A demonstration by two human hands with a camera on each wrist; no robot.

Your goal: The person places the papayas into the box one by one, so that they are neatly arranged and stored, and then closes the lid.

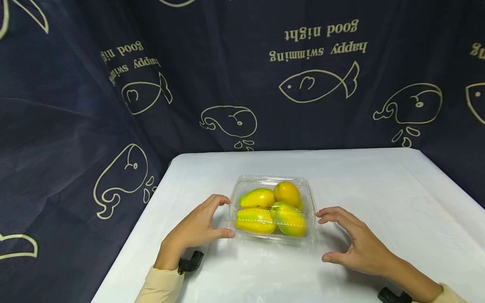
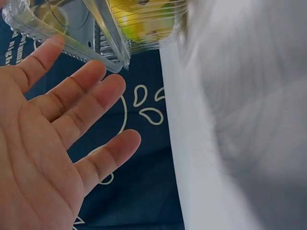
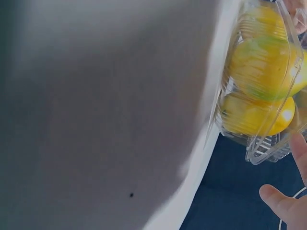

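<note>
A clear plastic clamshell container (image 1: 273,239) with its lid over several yellow-green mangoes (image 1: 256,221) sits on the white table. At its left side is my left hand (image 1: 195,225), fingers spread and loosely bent, thumb and fingertips close to the rim. In the left wrist view, one fingertip of the left hand (image 2: 53,129) appears to meet the container's edge (image 2: 76,52). My right hand (image 1: 352,240) is at the right side, fingertips by the rim and thumb apart from it. The right wrist view shows mangoes (image 3: 261,67) through the clear wall; whether the right fingertips touch is unclear.
The white-covered table (image 1: 371,181) extends around the container. Behind and to the left hangs a dark blue curtain (image 1: 227,75) printed with fish, whales and lettering. Black bands with small devices (image 1: 191,261) are on both wrists.
</note>
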